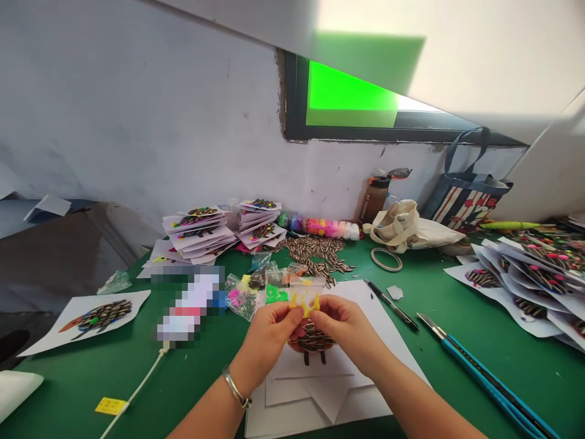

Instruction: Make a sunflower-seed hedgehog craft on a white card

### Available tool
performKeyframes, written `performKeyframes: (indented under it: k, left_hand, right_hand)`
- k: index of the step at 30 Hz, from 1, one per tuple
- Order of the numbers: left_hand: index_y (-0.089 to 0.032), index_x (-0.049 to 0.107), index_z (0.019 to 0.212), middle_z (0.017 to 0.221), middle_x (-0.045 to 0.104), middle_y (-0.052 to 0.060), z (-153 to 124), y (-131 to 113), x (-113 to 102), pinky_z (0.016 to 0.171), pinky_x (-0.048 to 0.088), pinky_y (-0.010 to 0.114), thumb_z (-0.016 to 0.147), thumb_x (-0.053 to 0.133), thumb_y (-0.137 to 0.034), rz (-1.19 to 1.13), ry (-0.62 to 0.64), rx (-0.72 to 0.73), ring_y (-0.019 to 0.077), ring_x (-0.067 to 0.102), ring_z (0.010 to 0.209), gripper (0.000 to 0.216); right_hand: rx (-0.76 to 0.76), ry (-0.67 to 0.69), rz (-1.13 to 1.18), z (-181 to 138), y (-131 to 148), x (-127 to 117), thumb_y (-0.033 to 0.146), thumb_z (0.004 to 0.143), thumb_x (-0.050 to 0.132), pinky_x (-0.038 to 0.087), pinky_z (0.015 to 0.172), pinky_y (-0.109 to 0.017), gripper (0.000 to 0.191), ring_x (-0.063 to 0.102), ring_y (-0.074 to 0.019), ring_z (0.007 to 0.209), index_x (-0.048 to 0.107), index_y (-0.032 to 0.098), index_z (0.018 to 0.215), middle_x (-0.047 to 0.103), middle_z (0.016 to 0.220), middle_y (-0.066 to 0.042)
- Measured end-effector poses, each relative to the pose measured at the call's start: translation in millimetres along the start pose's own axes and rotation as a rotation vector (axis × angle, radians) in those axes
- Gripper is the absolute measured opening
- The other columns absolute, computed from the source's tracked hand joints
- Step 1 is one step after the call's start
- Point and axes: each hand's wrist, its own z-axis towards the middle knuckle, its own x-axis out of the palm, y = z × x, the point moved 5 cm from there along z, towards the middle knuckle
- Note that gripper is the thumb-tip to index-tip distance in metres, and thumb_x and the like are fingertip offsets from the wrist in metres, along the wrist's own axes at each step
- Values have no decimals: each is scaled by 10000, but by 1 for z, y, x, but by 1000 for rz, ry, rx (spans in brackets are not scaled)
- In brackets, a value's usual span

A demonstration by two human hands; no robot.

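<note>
Both hands meet above a stack of white paper [388,341] in front of me. My left hand [276,329] and my right hand [342,323] pinch a small clear plastic bag [307,283] with soft-looking yellow pieces in it, between thumbs and fingers. Just below the fingers, partly hidden by them, is a seed picture [314,341], a rounded body of striped sunflower seeds with two dark legs. Small bags of coloured clay, including green clay [276,294] and pink clay [236,297], lie beyond my left hand.
Loose sunflower seeds [315,253] lie behind the bags. Stacked seed pictures [201,231] stand back left, others [525,283] at right. A pen [393,306], blue-handled tweezers [484,372] and a tape roll [386,260] lie at right. A white cable [141,384] crosses the left.
</note>
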Motion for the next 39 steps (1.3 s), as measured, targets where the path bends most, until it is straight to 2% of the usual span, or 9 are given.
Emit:
performKeyframes:
  k: [6, 11, 15, 19, 23, 27, 34, 36, 39]
  left_hand:
    - [-153, 600, 660, 608, 521, -20, 0, 1, 5, 538, 446, 258, 733, 671, -559, -70, 67, 21, 124, 486, 566, 419]
    - [-154, 593, 632, 615, 528, -9, -2, -1, 7, 555, 452, 271, 759, 650, -535, -39, 100, 59, 138, 508, 579, 406]
    - [-155, 621, 637, 617, 543, -11, -3, -5, 5, 554, 429, 248, 743, 664, -515, -12, 44, 86, 126, 485, 585, 377]
    - [-165, 625, 607, 577, 562, -15, -3, -8, 0, 539, 407, 237, 731, 673, -510, 20, -16, 84, 120, 481, 562, 369]
    - [-159, 657, 617, 599, 623, 13, -1, -10, -10, 574, 431, 245, 760, 662, -499, 53, -59, 109, 134, 538, 596, 368]
    - [-156, 707, 741, 713, 693, 47, 3, -8, -22, 626, 486, 271, 756, 683, -502, -32, -130, 102, 159, 611, 657, 347]
    - [-157, 693, 737, 702, 688, 44, 4, -9, -23, 628, 477, 273, 775, 649, -520, 76, -91, 110, 171, 616, 673, 367]
    - [-167, 666, 693, 679, 675, 28, 5, -13, -33, 619, 456, 265, 787, 619, -526, 179, -159, 135, 171, 609, 667, 374]
    - [-188, 537, 544, 555, 579, -15, 9, -20, -56, 526, 338, 245, 806, 568, -526, 496, -378, 192, 142, 521, 580, 429]
  right_hand:
    - [3, -41, -188, -1, -5, -4, 427, 760, 620, 387, 515, -240, 279, 469, -124, 574, 551, 177, 659, 516, 619, 16]
    - [-37, -84, -238, -4, 0, -5, 406, 736, 629, 338, 488, -227, 339, 379, -100, 545, 425, 198, 563, 397, 573, 44]
    - [16, -21, -74, -7, 7, 2, 416, 709, 674, 375, 498, -233, 318, 452, -105, 526, 495, 187, 580, 488, 568, 34]
    - [29, 87, 49, -9, 14, 6, 415, 752, 671, 441, 565, -254, 239, 574, -138, 607, 651, 178, 776, 646, 714, -13]
    - [13, 10, -42, -8, 12, -7, 388, 790, 640, 445, 576, -254, 216, 559, -136, 627, 693, 180, 820, 625, 709, -8]
    - [-30, -88, -148, -5, 10, -20, 374, 806, 621, 434, 605, -252, 221, 538, -138, 670, 700, 169, 826, 620, 744, -15]
    - [-29, -60, -203, -4, 7, -18, 372, 825, 593, 433, 644, -258, 224, 543, -149, 710, 703, 177, 818, 622, 745, -11]
    - [-36, -89, -237, -4, 8, -22, 377, 826, 593, 437, 653, -264, 228, 548, -152, 715, 705, 178, 831, 634, 762, -18]
    - [-49, -144, -267, -1, 11, -32, 394, 822, 598, 449, 672, -279, 240, 562, -155, 707, 700, 177, 832, 648, 772, -27]
